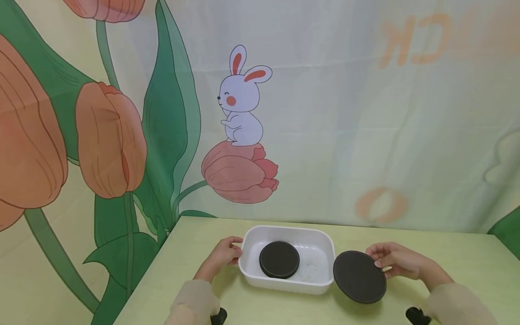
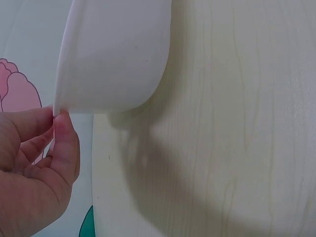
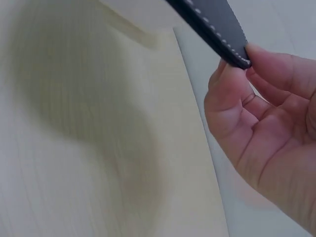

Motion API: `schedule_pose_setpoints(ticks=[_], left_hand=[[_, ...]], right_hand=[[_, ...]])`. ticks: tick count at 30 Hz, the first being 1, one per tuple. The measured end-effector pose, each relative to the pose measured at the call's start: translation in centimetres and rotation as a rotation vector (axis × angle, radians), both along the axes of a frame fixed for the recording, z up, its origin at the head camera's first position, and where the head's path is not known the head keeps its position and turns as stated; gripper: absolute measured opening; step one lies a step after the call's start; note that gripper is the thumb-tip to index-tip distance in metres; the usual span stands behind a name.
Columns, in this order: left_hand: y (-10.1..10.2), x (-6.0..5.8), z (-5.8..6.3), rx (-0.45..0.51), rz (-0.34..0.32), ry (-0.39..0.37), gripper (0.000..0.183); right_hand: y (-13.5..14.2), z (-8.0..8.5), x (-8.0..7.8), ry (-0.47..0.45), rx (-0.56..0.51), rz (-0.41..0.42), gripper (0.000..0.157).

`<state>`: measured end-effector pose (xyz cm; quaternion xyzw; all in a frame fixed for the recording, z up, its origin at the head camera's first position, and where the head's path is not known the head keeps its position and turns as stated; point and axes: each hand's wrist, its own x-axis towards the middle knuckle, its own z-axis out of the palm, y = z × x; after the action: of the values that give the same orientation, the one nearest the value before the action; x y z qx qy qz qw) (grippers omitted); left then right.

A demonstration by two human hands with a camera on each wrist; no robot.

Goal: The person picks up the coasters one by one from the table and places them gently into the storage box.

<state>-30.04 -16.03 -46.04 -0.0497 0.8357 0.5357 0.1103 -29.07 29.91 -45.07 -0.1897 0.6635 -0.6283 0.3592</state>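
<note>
A white rectangular plastic basin (image 1: pixel 289 286) with rounded corners is on the table, its left rim pinched between the thumb and fingers of my left hand (image 1: pixel 223 253). The left wrist view shows that hand (image 2: pixel 42 168) at the rim of the basin (image 2: pixel 113 54). Inside the basin, left of its middle, lies a thick round black piece (image 1: pixel 279 259), perhaps stacked coasters. My right hand (image 1: pixel 400 260) pinches a round black coaster (image 1: pixel 359 277) by its edge, tilted above the table just right of the basin. White stitching runs along this coaster (image 3: pixel 212 29) in the right wrist view.
The pale wood-grain table (image 1: pixel 162 275) reaches back to a hanging cloth (image 1: pixel 325 135) printed with tulips and a rabbit. Dark straps or mounts (image 1: pixel 417 316) show under both wrists. Shadows of the hands fall on the tabletop.
</note>
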Motion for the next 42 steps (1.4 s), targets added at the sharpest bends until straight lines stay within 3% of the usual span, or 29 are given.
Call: schedule_pose_setpoints(ticks=[12,22,35,42], left_hand=[[0.0,0.1,0.1,0.025,-0.013,0.018,0.036],[-0.2,-0.1,-0.5,0.031,-0.028,0.031,0.036],[-0.2,0.0,-0.3,0.053,-0.032,0.046,0.036],[-0.2,0.0,-0.3,0.050,-0.024,0.032,0.036]], right_hand=[[-4.3,0.9,-0.1,0.015,-0.027,-0.056,0.018],[-8.3,0.9,-0.5,0.059,-0.013,-0.179,0.018],[-13.5,0.2,-1.1,0.051,-0.029,-0.363,0.030],[-16.0,-0.4,-1.3,0.044,0.008,-0.436,0.023]])
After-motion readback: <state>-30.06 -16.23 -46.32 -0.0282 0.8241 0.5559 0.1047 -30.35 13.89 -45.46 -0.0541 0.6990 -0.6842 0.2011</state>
